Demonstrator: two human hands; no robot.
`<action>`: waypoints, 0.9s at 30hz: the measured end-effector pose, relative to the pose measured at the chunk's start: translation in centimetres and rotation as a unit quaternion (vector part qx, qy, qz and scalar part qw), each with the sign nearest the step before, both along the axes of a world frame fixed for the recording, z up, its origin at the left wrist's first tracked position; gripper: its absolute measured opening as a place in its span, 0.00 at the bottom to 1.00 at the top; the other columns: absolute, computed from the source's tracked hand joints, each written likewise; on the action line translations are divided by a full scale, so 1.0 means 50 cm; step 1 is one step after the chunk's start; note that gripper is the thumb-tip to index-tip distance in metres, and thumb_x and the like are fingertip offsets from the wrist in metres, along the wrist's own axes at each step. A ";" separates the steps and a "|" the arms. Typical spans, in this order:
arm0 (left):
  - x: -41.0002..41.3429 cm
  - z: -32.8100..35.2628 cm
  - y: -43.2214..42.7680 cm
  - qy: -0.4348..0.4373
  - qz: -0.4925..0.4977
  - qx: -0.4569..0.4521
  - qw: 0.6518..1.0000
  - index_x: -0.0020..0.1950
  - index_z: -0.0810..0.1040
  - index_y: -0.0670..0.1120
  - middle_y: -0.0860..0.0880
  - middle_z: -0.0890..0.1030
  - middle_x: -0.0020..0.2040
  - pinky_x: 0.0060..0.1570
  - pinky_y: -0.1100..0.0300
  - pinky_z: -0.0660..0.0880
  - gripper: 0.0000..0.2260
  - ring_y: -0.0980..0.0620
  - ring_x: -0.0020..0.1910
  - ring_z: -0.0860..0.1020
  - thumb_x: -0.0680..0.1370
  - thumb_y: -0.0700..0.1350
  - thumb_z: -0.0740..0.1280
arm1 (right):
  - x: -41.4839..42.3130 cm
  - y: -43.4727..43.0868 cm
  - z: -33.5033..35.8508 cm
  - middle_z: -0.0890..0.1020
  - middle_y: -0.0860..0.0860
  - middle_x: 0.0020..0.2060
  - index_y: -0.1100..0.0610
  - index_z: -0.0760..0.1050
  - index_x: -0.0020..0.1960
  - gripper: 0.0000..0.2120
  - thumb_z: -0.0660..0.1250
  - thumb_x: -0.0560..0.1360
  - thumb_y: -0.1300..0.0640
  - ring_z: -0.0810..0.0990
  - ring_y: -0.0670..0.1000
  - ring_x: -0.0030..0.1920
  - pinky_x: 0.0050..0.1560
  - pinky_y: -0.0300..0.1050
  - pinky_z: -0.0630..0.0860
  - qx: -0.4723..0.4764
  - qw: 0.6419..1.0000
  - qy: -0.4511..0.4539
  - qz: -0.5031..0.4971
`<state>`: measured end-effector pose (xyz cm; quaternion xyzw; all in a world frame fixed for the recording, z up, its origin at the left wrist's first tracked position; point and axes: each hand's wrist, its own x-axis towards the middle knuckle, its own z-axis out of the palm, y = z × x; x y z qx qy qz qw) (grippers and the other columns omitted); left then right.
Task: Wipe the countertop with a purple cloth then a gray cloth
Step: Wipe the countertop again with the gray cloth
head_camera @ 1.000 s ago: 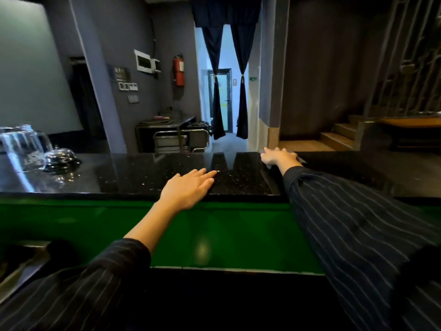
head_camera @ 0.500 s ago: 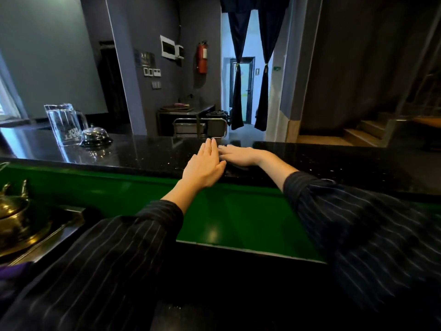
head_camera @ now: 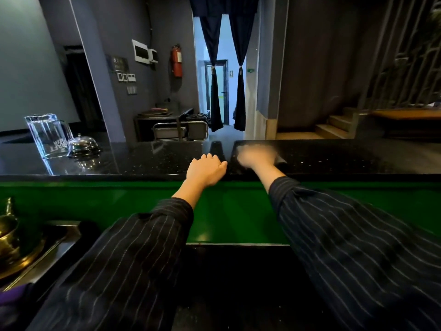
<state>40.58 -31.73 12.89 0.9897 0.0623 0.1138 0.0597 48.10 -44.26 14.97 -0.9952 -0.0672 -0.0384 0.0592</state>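
1. Head view, hands: left hand [head_camera: 206, 169] resting on the near edge of the countertop [head_camera: 334, 156], knuckles up, fingers loosely curled, gripping nothing. Right hand [head_camera: 256, 156] just beside it, a little farther in on the black stone and smeared by blur. Impossible to tell whether flat, clenched or clutching.
2. Head view, cloths: a dark grayish patch poking out at the right of the blurred hand, probably the gray cloth [head_camera: 279, 159] pinned against the stone, though too blurred to be sure. A scrap of purple fabric at the bottom-left corner, likely the purple cloth [head_camera: 12, 296], low down and well apart from both hands. Judged from that: second pass, the gray one, under way.
3. Head view, stroke: press with a flat palm so the whole cloth bears on the stone. Overlap each sweep. Carry each sweep right to the near lip above the green panel [head_camera: 238, 206].
4. Head view, brace: use the left hand only as a steady prop, and shift it out of the cloth's path rather than wiping round it.
5. Head view, hazards: glass pitcher [head_camera: 47, 134] and metal bell [head_camera: 82, 145] touching or nearly so at the left of the countertop. Slow down on nearing them. Lift each and wipe beneath, never shove.
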 end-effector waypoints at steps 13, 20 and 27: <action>-0.069 -0.002 0.135 0.012 -0.044 0.038 0.998 0.75 0.56 0.61 0.52 0.58 0.77 0.72 0.41 0.54 0.22 0.50 0.76 0.57 0.82 0.53 0.41 | 0.018 -0.267 -0.004 0.55 0.47 0.78 0.43 0.51 0.78 0.25 0.43 0.81 0.44 0.54 0.55 0.77 0.73 0.62 0.51 0.010 0.999 0.035 0.008; -0.037 0.016 0.126 0.079 0.007 0.033 0.996 0.76 0.54 0.59 0.52 0.56 0.78 0.69 0.32 0.48 0.22 0.47 0.77 0.53 0.81 0.51 0.42 | -0.015 -0.164 -0.001 0.63 0.59 0.75 0.52 0.60 0.76 0.27 0.50 0.78 0.48 0.59 0.62 0.74 0.70 0.66 0.55 0.000 0.989 0.005 -0.146; 0.017 0.006 -0.159 -0.001 -0.109 0.040 0.993 0.72 0.61 0.44 0.45 0.62 0.75 0.70 0.32 0.49 0.22 0.46 0.75 0.56 0.81 0.51 0.47 | -0.086 -0.176 -0.034 0.67 0.50 0.73 0.45 0.59 0.76 0.24 0.45 0.81 0.50 0.64 0.55 0.73 0.67 0.66 0.60 0.004 0.990 -0.082 0.110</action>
